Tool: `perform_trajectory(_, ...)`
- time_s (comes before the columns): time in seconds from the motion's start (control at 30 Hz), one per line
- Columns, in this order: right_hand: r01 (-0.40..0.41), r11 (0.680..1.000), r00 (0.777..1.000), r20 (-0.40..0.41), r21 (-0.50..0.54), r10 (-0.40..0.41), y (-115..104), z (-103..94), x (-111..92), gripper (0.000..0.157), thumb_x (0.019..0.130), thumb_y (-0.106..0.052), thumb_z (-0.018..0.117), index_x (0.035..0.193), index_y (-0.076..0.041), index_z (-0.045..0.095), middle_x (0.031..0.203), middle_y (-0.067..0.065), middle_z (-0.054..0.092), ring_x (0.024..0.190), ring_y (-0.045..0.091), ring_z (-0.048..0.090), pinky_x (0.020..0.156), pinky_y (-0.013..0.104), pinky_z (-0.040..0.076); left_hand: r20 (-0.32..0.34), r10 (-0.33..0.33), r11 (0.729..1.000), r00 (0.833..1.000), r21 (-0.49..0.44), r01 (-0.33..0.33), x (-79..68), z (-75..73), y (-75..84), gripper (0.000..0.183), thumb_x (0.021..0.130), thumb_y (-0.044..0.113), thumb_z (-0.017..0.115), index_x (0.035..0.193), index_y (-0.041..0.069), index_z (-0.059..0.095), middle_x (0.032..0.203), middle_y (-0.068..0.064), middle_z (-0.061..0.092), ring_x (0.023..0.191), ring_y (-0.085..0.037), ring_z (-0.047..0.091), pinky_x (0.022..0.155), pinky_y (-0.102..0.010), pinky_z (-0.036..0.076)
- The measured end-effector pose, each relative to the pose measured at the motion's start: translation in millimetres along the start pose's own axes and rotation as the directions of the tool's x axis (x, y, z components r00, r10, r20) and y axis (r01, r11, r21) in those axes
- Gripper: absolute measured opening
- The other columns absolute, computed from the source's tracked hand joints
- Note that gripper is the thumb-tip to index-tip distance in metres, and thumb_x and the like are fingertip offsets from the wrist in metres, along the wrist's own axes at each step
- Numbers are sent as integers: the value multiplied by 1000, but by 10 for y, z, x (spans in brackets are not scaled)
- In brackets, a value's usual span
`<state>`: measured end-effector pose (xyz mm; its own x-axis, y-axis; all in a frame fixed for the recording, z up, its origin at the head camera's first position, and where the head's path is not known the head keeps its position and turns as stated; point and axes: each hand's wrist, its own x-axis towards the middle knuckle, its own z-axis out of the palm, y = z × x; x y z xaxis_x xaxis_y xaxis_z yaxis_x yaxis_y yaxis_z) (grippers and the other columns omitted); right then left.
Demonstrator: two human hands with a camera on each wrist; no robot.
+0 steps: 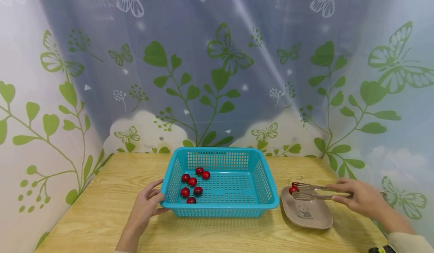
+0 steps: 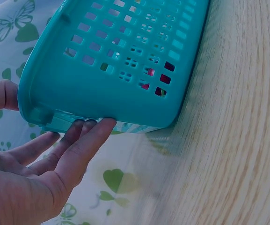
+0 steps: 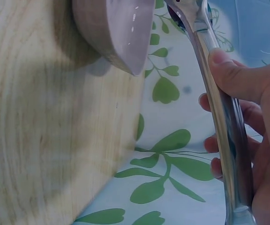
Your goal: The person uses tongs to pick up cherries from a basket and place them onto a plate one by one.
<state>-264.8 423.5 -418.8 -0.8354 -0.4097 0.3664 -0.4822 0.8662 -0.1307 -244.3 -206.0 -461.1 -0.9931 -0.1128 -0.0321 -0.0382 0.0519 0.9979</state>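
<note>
My left hand (image 1: 144, 206) grips the left front corner of a turquoise plastic basket (image 1: 220, 211), thumb and fingers at its rim. The rim also shows close to the left hand (image 2: 41, 173) in the left wrist view. Several dark red cherries (image 1: 192, 181) lie in the basket's left half. My right hand (image 1: 364, 200) holds metal serving tongs (image 1: 322, 197) with fork-like tips, its thumb pressing one arm. Between the tips sits a red cherry (image 1: 293, 190), over the far left corner of a beige plate (image 1: 322, 221). In the right wrist view the tongs (image 3: 228, 140) run along the fingers.
A wood-grain table (image 1: 101, 204) carries the basket and, to its right, the square plate with a panda picture. A curtain (image 1: 203, 75) printed with leaves and butterflies surrounds the table's back and sides. A small dark object (image 1: 381, 249) shows at the lower right.
</note>
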Motion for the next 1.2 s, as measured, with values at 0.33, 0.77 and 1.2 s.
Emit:
perform_trajectory(0.33, 31, 999, 999, 7, -22, -31, 5, 88, -23, 35, 85, -26, 81, 120, -24, 78, 109, 3, 72, 66, -12, 47, 46, 17, 36, -1, -1, 1000, 1000, 5, 1, 9, -4, -10, 61, 93, 3, 54, 153, 13, 47, 126, -23, 67, 106, -31, 72, 84, -49, 67)
perform_trajectory(0.77, 3, 999, 998, 63, -48, 0, 14, 155, -21, 36, 86, -29, 80, 121, -19, 78, 109, 4, 72, 68, -12, 47, 47, 17, 34, 1, 7, 1000, 1000, -1, -7, -4, 5, 22, 60, 92, 3, 54, 152, 12, 48, 122, -22, 68, 105, -31, 72, 82, -48, 68)
perform_trajectory(1.2, 14, 998, 1000, -25, -65, -15, -19, -2, 21, 41, 85, -27, 82, 125, -19, 75, 116, 11, 70, 68, -8, 51, 45, 17, 35, -4, 7, 1000, 1000, -9, -7, -8, 7, 24, 61, 91, 2, 54, 151, 12, 49, 122, -23, 67, 104, -31, 72, 83, -49, 67)
